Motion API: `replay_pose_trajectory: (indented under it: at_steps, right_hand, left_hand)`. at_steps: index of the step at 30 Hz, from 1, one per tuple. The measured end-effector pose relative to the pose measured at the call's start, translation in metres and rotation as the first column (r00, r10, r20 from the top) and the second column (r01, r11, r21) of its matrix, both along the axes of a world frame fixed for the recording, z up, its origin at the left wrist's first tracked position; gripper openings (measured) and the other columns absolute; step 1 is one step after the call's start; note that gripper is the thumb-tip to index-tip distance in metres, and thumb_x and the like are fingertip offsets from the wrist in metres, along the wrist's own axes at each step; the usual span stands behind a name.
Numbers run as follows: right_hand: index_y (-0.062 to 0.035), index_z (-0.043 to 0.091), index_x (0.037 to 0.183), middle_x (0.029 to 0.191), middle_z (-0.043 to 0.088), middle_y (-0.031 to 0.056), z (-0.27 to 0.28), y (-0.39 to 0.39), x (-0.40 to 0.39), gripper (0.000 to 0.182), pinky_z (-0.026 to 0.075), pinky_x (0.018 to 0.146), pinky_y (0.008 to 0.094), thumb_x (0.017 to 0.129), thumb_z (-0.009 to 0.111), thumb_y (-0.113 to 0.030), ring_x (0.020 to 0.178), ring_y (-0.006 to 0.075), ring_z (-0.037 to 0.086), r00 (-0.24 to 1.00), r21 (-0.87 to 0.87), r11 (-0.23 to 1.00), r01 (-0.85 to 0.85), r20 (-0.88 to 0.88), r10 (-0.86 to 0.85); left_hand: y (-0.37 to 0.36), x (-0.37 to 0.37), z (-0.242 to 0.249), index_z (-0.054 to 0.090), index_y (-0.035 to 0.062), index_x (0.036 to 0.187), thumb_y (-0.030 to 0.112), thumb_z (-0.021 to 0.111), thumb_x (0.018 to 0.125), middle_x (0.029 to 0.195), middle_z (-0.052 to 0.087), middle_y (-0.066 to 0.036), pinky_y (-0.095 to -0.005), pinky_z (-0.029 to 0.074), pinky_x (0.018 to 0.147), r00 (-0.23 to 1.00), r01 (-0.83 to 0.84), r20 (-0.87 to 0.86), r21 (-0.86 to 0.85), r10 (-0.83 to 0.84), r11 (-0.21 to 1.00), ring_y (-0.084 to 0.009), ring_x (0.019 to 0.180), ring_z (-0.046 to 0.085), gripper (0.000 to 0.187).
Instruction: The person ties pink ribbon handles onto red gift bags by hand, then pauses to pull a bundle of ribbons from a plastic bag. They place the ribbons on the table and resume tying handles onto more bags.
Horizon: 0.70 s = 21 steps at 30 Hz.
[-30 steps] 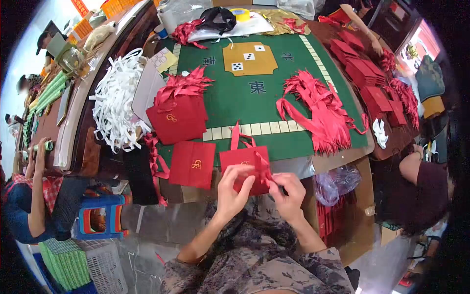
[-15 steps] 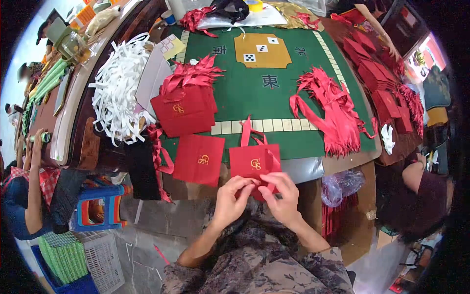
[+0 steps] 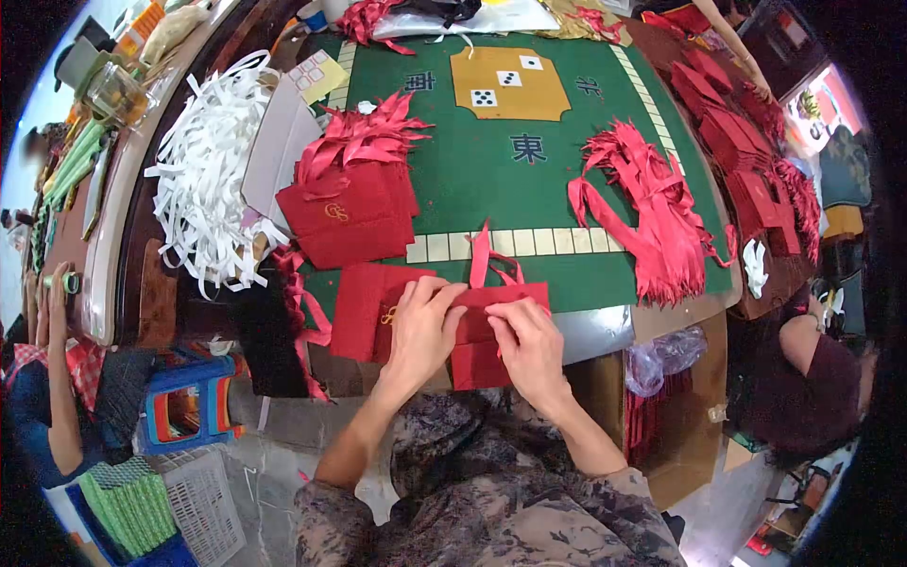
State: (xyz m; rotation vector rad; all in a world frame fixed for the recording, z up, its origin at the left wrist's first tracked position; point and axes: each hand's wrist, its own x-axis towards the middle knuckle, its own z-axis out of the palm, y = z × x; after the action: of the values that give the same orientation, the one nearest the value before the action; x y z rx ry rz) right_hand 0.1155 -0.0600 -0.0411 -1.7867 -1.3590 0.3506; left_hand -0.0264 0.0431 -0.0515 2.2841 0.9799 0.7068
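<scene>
A small red gift bag (image 3: 480, 367) lies at the table's near edge, with a red ribbon (image 3: 481, 253) rising from its far side. My left hand (image 3: 422, 326) is closed on its upper left part, fingers bent over the edge. On the right part, my right hand (image 3: 529, 345) pinches the bag with thumb and fingers. Another red bag (image 3: 354, 307) with gold lettering lies flat to the left, partly covered by my left hand. Beyond it sits a stack of red bags (image 3: 345, 222) topped with ribbons.
A bundle of red ribbons (image 3: 652, 217) lies on the green mat (image 3: 453, 180) to the right. White ribbons (image 3: 208, 180) heap up at left beside a box. Co-workers sit on both sides; more red bags (image 3: 746, 161) cover the right-hand table. An open cardboard box (image 3: 694, 406) stands below.
My hands have moved apart, the left one up and leftward, the right one slightly left and down. The bag's gold lettering, visible earlier, no longer shows.
</scene>
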Motion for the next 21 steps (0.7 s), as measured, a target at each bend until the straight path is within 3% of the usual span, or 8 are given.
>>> replay_pose_trajectory:
  at_steps: [1, 5, 11, 13, 20, 21]
  right_hand:
    - [-0.0050, 0.067, 0.099, 0.088, 0.065, 0.0122, -0.001, 0.004, 0.000, 0.012, 0.050, 0.072, 0.0391, 0.087, 0.067, -0.006, 0.081, 0.0303, 0.065, 0.994, 0.004, 1.000, 0.008, 0.110, -0.009]
    - [-0.0050, 0.066, 0.098, 0.088, 0.065, 0.0128, -0.011, 0.010, -0.002, 0.013, 0.050, 0.074, 0.0413, 0.086, 0.068, -0.007, 0.085, 0.0326, 0.063, 0.991, -0.038, 0.999, 0.013, 0.131, -0.008]
    - [-0.0040, 0.067, 0.094, 0.087, 0.066, 0.0126, -0.011, 0.007, -0.001, 0.011, 0.051, 0.073, 0.0401, 0.083, 0.070, -0.008, 0.081, 0.0315, 0.065, 1.000, -0.054, 0.999, -0.005, 0.010, 0.005]
    - [-0.0035, 0.067, 0.091, 0.087, 0.068, 0.0124, -0.006, 0.004, -0.002, 0.011, 0.051, 0.072, 0.0387, 0.082, 0.071, -0.008, 0.078, 0.0302, 0.066, 0.993, -0.153, 0.988, 0.008, -0.113, -0.026]
    - [-0.0045, 0.067, 0.089, 0.087, 0.070, 0.0113, 0.003, -0.005, 0.002, 0.014, 0.052, 0.068, 0.0365, 0.078, 0.073, -0.012, 0.077, 0.0272, 0.068, 0.991, -0.161, 0.987, 0.007, -0.133, -0.029]
    - [-0.0040, 0.066, 0.088, 0.085, 0.070, 0.0116, 0.004, -0.005, 0.001, 0.014, 0.052, 0.069, 0.0391, 0.079, 0.071, -0.012, 0.077, 0.0291, 0.068, 0.990, -0.163, 0.987, 0.007, -0.137, -0.030]
  left_hand:
    - [0.001, 0.000, -0.003, 0.069, 0.0045, 0.107, 0.005, 0.071, 0.080, 0.101, 0.061, -0.013, -0.0429, 0.049, 0.083, 1.000, 0.000, -0.002, -0.003, 0.000, 1.000, -0.0336, 0.097, 0.058, 0.027]
    - [0.004, 0.001, -0.004, 0.068, 0.0042, 0.104, 0.005, 0.072, 0.079, 0.098, 0.060, -0.013, -0.0430, 0.049, 0.083, 1.000, 0.018, -0.024, -0.008, -0.018, 1.000, -0.0340, 0.096, 0.058, 0.025]
    - [0.003, 0.002, 0.009, 0.064, 0.0030, 0.093, 0.002, 0.070, 0.077, 0.092, 0.061, -0.013, -0.0431, 0.049, 0.081, 0.995, 0.091, -0.032, -0.077, -0.094, 0.993, -0.0339, 0.092, 0.058, 0.017]
    - [0.002, 0.002, 0.011, 0.063, 0.0028, 0.090, 0.001, 0.068, 0.077, 0.090, 0.061, -0.012, -0.0431, 0.048, 0.080, 0.993, 0.115, -0.030, -0.078, -0.118, 0.990, -0.0338, 0.090, 0.058, 0.014]
    - [-0.008, 0.005, 0.015, 0.060, 0.0034, 0.087, 0.001, 0.063, 0.080, 0.078, 0.063, -0.012, -0.0434, 0.046, 0.075, 0.984, 0.156, -0.080, -0.037, -0.158, 0.987, -0.0328, 0.085, 0.056, 0.009]
    - [-0.009, 0.005, 0.014, 0.060, 0.0033, 0.088, 0.001, 0.062, 0.080, 0.078, 0.063, -0.012, -0.0437, 0.046, 0.075, 0.986, 0.150, -0.064, -0.034, -0.152, 0.988, -0.0328, 0.085, 0.057, 0.009]
